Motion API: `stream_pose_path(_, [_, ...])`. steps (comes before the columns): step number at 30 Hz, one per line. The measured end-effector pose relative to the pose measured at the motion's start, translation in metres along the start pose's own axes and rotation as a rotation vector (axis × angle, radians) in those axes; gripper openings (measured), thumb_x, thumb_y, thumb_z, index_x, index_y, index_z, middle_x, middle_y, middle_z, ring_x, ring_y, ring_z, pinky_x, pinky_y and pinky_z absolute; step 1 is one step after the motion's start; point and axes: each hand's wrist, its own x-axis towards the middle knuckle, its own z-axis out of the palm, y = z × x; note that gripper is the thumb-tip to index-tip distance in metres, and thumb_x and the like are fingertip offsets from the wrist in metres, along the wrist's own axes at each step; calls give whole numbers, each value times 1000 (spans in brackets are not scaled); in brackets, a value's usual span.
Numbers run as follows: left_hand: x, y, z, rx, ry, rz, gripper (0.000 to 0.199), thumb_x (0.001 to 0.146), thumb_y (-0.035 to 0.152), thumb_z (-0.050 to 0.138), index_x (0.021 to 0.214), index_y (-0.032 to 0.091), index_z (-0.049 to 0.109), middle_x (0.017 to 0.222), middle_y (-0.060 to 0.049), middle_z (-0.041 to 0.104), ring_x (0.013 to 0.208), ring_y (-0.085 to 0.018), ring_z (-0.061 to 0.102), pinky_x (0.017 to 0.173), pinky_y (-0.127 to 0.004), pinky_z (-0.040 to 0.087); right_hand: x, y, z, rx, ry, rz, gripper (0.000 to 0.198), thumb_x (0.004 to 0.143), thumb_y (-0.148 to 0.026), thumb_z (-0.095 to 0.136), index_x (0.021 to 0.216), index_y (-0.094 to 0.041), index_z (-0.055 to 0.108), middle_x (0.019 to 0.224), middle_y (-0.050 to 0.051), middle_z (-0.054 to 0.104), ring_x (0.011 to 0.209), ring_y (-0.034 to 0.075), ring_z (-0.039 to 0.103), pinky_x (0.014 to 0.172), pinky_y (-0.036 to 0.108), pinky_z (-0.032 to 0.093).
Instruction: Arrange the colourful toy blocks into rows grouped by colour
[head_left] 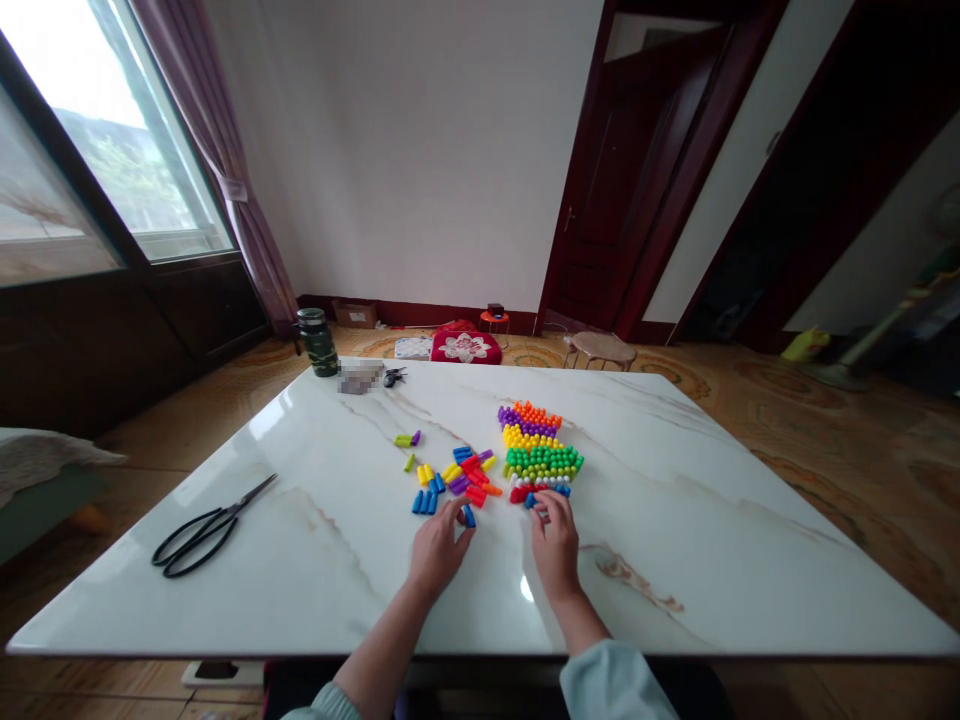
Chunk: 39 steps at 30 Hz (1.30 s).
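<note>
My left hand [439,548] is curled around a small blue plastic peg [469,516], its thumb and forefinger at the peg's two ends. The fingers of my right hand [556,540] pinch another blue peg [530,500] at the near edge of a block of pegs [544,460]. That block is sorted by colour: orange at the far side, then purple, yellow, green, light green, white, red and blue. Left of it lies a loose pile of mixed pegs [472,470], with several blue pegs [424,502] side by side near my left hand.
Long-handled black scissors [214,525] lie on the left of the white marbled table [330,590]. At the far left corner stand a camouflage bottle [318,345], a blurred-out item [360,377] and a small black tool [394,377]. Beyond the table are low stools [602,347].
</note>
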Motion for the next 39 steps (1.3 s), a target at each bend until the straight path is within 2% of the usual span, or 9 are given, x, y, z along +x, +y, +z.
stream_pose_path(5, [2,-2,3,-73,75,0,35,85,25,55,120,24,53,98,-2,64,72,-15,62,64,-26,46,-9,-39,23,95,-197,-46,25,90,-13,45,104,-22,64,105,8,63,97,18,63,80,31,56])
stream_pose_path(10, [-1,1,-7,-174,374,-2,23,96,27,38,107,22,57,98,-5,63,90,-17,64,81,-30,50,-9,-67,52,147,-305,-78,33,84,-5,44,105,-22,65,102,8,65,97,19,63,86,33,55])
stream_pose_path(14, [-5,5,-13,9,592,-312,31,93,29,47,121,19,52,119,-12,56,103,-23,61,75,-32,51,-21,-79,61,148,-350,-92,36,81,-3,44,103,-21,65,101,7,65,97,19,64,87,32,54])
stream_pose_path(17, [-1,7,-11,179,498,-446,50,85,27,60,133,19,47,137,-15,48,114,-27,56,78,-34,51,-33,-81,57,137,-355,-94,36,82,-4,42,103,-22,65,102,7,65,96,18,64,86,30,54])
stream_pose_path(20, [6,7,-10,266,333,-440,40,86,25,59,126,22,56,129,-11,55,109,-26,57,83,-34,48,-37,-81,51,128,-344,-71,34,83,-5,42,103,-22,65,101,7,65,96,18,64,86,29,53])
stream_pose_path(24, [8,2,-12,212,341,-472,29,91,27,53,119,24,60,118,-9,61,99,-22,61,73,-29,46,-36,-77,51,154,-313,13,29,86,-12,45,108,-21,62,104,8,65,86,17,65,78,30,55])
stream_pose_path(29, [-5,-6,-10,-164,365,-312,33,98,38,37,113,20,60,96,-7,70,86,-20,67,75,-30,49,-38,-69,59,288,-291,180,36,90,-27,50,125,-19,55,106,10,66,75,16,65,70,31,57])
stream_pose_path(33, [-12,0,-1,-538,334,-137,36,94,46,45,106,18,64,96,-7,71,86,-20,67,76,-31,53,-36,-66,59,409,-324,320,35,89,-35,53,119,-18,61,100,9,70,76,18,67,69,31,58])
stream_pose_path(39, [-5,12,3,-513,256,-6,34,92,42,49,101,19,71,94,-7,68,89,-19,66,82,-32,53,-28,-67,53,371,-236,344,22,88,-31,55,102,-19,68,96,7,70,88,21,66,81,33,55])
